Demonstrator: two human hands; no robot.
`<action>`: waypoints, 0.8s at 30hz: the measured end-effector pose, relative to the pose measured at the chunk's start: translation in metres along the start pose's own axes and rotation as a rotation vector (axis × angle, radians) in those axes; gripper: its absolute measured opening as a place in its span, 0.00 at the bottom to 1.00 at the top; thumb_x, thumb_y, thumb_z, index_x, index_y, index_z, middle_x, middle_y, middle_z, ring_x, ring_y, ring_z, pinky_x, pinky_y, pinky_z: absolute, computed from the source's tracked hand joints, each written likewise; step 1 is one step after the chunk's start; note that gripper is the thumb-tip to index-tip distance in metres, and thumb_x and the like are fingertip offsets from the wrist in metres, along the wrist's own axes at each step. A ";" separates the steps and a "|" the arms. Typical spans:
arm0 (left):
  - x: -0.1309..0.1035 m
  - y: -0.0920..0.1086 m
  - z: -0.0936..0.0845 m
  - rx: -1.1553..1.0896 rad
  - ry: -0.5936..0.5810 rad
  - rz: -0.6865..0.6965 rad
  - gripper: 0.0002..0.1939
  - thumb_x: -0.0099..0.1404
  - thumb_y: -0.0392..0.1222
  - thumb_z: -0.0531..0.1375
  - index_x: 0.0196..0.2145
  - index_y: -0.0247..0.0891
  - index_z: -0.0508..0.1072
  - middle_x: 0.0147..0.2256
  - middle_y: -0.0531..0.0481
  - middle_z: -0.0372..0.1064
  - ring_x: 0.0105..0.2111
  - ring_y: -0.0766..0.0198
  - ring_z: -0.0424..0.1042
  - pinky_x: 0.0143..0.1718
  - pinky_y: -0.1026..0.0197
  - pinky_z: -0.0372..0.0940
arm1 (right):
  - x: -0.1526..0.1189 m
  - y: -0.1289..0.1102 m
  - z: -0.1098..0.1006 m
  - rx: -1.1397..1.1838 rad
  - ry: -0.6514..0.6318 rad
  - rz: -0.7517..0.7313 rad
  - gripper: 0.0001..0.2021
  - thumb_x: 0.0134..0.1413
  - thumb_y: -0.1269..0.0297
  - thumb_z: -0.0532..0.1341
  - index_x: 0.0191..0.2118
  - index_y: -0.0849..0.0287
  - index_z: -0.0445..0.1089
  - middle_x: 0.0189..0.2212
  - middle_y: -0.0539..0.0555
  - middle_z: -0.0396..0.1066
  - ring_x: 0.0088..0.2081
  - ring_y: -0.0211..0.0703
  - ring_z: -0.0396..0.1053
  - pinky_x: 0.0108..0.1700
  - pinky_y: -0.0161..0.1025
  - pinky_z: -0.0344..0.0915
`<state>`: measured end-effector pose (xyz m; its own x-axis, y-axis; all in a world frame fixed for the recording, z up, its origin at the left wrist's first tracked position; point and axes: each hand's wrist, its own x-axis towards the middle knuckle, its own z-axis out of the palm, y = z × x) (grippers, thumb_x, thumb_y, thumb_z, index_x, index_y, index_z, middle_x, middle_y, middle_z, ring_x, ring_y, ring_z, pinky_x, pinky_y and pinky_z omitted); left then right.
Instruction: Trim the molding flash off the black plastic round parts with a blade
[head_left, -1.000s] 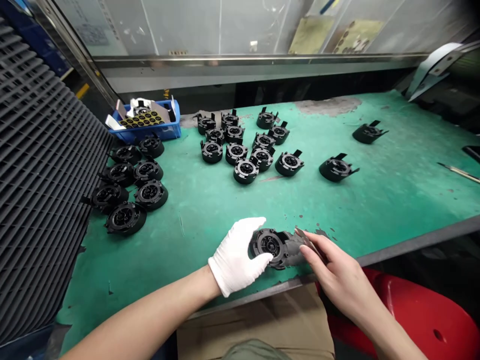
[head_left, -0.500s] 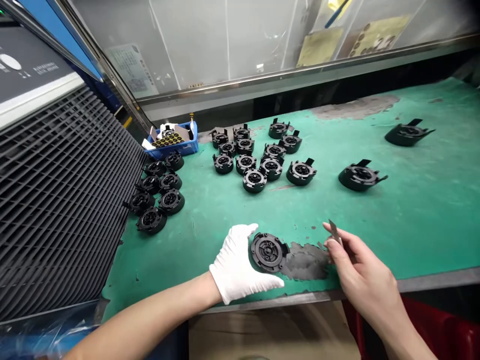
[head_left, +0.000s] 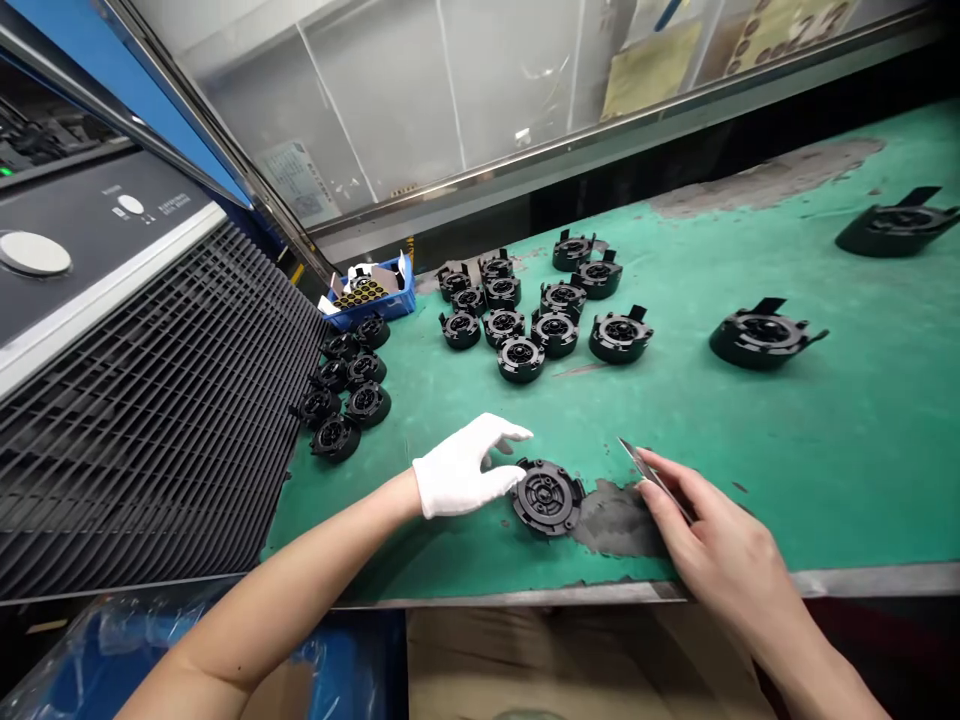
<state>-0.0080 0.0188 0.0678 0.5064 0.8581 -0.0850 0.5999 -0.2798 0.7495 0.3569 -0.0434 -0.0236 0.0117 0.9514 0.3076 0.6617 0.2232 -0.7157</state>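
White-gloved, the left hand (head_left: 459, 472) is half open, its thumb at the black part (head_left: 547, 498) near the desk's (head_left: 862, 581) front edge, contact hard to judge. The right hand (head_left: 727, 545) pinches a thin metal tool (head_left: 643, 466), its point best kept clear of the other hand. Worn green matting (head_left: 675, 405) meets a dark grille (head_left: 187, 430) along the left edge.

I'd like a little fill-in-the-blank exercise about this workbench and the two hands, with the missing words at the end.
The glove on the left hand is ____ in colour.
The right hand holds a thin tool and wears ____ glove.
The small bin at the bench's back left is ____ in colour.
Apart from its worn grey patches, the bench top is ____ in colour.

Missing words: white; no; blue; green
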 end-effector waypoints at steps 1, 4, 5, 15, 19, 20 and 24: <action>-0.003 0.003 0.004 0.027 0.043 -0.074 0.33 0.81 0.58 0.76 0.74 0.41 0.80 0.64 0.34 0.86 0.55 0.47 0.90 0.57 0.44 0.89 | -0.001 0.000 0.000 -0.001 0.004 -0.008 0.21 0.87 0.46 0.65 0.68 0.50 0.86 0.56 0.59 0.94 0.45 0.57 0.91 0.55 0.53 0.88; -0.009 0.011 0.014 0.150 0.111 -0.162 0.27 0.81 0.59 0.77 0.66 0.39 0.85 0.53 0.43 0.87 0.45 0.54 0.87 0.52 0.49 0.88 | -0.001 0.002 0.001 -0.005 0.012 -0.027 0.20 0.88 0.47 0.65 0.68 0.50 0.87 0.54 0.58 0.94 0.43 0.56 0.91 0.53 0.52 0.89; -0.008 0.013 0.015 0.189 0.111 -0.161 0.22 0.81 0.57 0.77 0.62 0.40 0.87 0.50 0.46 0.87 0.44 0.55 0.87 0.53 0.50 0.87 | -0.001 0.002 0.002 -0.006 0.013 -0.033 0.20 0.88 0.47 0.65 0.68 0.50 0.87 0.53 0.57 0.94 0.43 0.56 0.91 0.52 0.52 0.89; 0.033 0.034 -0.002 0.314 -0.061 0.266 0.11 0.88 0.44 0.70 0.61 0.50 0.92 0.57 0.42 0.93 0.60 0.48 0.91 0.70 0.44 0.83 | 0.000 0.002 -0.001 -0.018 0.030 -0.106 0.19 0.88 0.46 0.64 0.68 0.47 0.86 0.51 0.56 0.94 0.43 0.58 0.91 0.49 0.53 0.88; -0.012 0.028 0.021 0.264 0.321 0.059 0.35 0.80 0.64 0.79 0.74 0.44 0.83 0.72 0.32 0.84 0.76 0.36 0.82 0.82 0.28 0.77 | -0.010 -0.005 -0.013 -0.049 0.044 -0.140 0.18 0.90 0.45 0.63 0.68 0.44 0.84 0.51 0.55 0.94 0.35 0.54 0.89 0.43 0.51 0.87; -0.025 0.024 0.028 0.256 0.327 0.027 0.42 0.75 0.68 0.82 0.75 0.43 0.82 0.74 0.30 0.82 0.77 0.33 0.81 0.82 0.26 0.77 | -0.014 -0.008 -0.016 -0.045 0.032 -0.145 0.17 0.90 0.45 0.63 0.67 0.43 0.83 0.50 0.54 0.94 0.33 0.54 0.88 0.42 0.51 0.87; -0.060 0.010 0.050 0.235 0.139 -0.003 0.63 0.53 0.77 0.91 0.75 0.44 0.82 0.75 0.29 0.81 0.75 0.27 0.83 0.79 0.25 0.80 | -0.029 -0.033 -0.018 0.055 -0.061 -0.163 0.13 0.91 0.45 0.63 0.63 0.43 0.79 0.42 0.51 0.91 0.28 0.52 0.86 0.33 0.45 0.83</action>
<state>-0.0013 -0.0571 0.0475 0.4245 0.9053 0.0164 0.7364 -0.3558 0.5755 0.3481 -0.0822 0.0025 -0.1388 0.9124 0.3849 0.6093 0.3851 -0.6932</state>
